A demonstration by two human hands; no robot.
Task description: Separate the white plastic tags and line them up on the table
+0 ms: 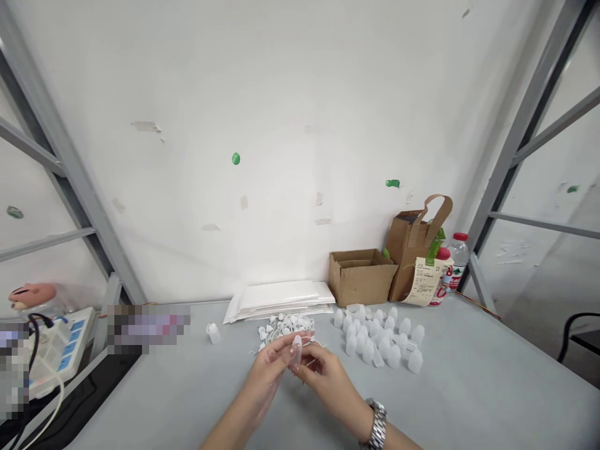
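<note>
Near the table's front middle, my left hand point(274, 369) pinches a small translucent white plastic piece point(297, 350), held upright. My right hand point(323, 372) touches the lower end of the same piece, its fingers closed; whatever else lies between them is hidden. Just behind my hands lies a pile of small white parts point(290, 325) with thin strands. To the right stand several translucent white caps point(384, 344) in a loose cluster. One single white piece point(213, 332) sits apart on the left.
Flat white packages point(281, 296) lie against the wall. Behind the caps are an open cardboard box point(360, 284), a brown paper bag point(403, 250) and a bottle point(459, 253). A power strip point(75, 347) with cables is at the far left of the grey table point(178, 400).
</note>
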